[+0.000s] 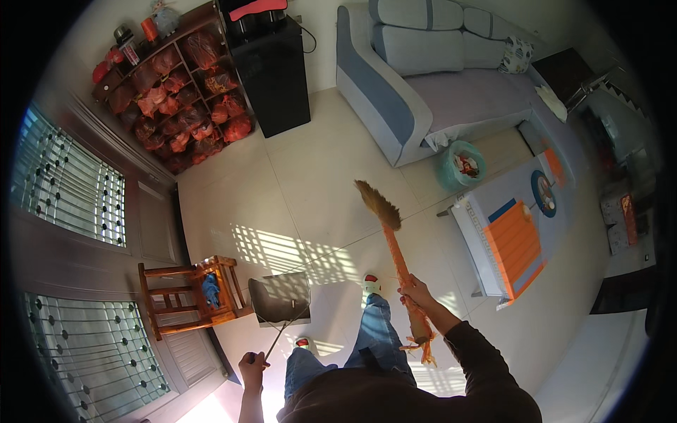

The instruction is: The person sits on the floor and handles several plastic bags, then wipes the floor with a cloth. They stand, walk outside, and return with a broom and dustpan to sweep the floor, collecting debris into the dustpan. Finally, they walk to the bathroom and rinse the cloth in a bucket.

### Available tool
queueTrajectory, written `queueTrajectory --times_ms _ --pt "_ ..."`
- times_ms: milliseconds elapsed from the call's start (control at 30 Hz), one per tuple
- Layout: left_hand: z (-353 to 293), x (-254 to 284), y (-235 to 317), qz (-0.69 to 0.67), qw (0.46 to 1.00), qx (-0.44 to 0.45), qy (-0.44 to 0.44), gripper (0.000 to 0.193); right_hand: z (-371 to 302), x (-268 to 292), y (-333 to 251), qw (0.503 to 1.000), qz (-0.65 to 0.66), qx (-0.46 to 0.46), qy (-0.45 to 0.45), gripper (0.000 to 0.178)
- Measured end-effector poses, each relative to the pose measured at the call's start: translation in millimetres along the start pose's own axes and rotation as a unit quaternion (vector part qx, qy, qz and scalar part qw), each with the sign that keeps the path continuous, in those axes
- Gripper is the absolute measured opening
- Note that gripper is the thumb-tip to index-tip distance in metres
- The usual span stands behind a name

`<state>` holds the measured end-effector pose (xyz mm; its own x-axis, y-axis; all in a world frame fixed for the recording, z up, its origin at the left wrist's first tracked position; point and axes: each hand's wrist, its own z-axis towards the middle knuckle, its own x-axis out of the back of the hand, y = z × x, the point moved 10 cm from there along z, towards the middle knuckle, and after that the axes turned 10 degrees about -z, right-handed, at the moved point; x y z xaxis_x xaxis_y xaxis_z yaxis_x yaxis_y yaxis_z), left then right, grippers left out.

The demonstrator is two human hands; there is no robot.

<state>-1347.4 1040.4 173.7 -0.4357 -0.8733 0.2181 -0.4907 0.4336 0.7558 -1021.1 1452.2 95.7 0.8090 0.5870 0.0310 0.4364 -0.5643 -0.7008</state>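
Observation:
My right hand (419,292) is wrapped round the orange-wrapped handle of a broom (396,255). Its straw bristles (379,206) point away from me over the tiled floor, and loose orange strips hang from the near end of the handle. In my left hand (253,367) is the thin rod handle of a long-handled dustpan (276,296). The grey metal pan lies in front of my left foot, beside a small wooden chair. Whether the bristles touch the floor I cannot tell.
The wooden chair (189,296) stands left, with a blue cloth on it, near the barred door (74,176). Ahead are a rack of red bags (180,99), a black cabinet (271,77) and a grey sofa (395,106). A lined bin (451,173) and a covered table (469,225) are right.

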Motion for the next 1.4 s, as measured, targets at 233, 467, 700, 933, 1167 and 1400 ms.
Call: queueTrajectory --times_ms 233,467,700,933,1167,1400 --pt "-52 -48 9 -0.084 0.985 0.022 0.15 0.014 154 66 -136 0.982 -0.172 0.059 -0.053 0.045" --pt "-76 -80 -24 0.134 0.971 -0.126 0.15 0.015 310 114 -203 0.951 -0.293 0.091 -0.04 0.054" --pt "-93 -139 -86 0.175 0.973 -0.022 0.151 0.01 402 159 -133 0.984 -0.15 -0.087 -0.037 0.046" --pt "-172 -206 -129 -0.124 0.97 0.018 0.209 0.016 276 115 -23 0.967 -0.202 -0.113 -0.11 0.05" --pt "-255 -266 -149 -0.278 0.919 0.05 0.276 0.018 157 160 20 0.904 -0.237 -0.16 -0.319 0.048" --pt "-315 -292 -169 -0.342 0.88 0.071 0.323 0.017 110 216 -66 0.805 -0.47 -0.009 -0.363 0.075"
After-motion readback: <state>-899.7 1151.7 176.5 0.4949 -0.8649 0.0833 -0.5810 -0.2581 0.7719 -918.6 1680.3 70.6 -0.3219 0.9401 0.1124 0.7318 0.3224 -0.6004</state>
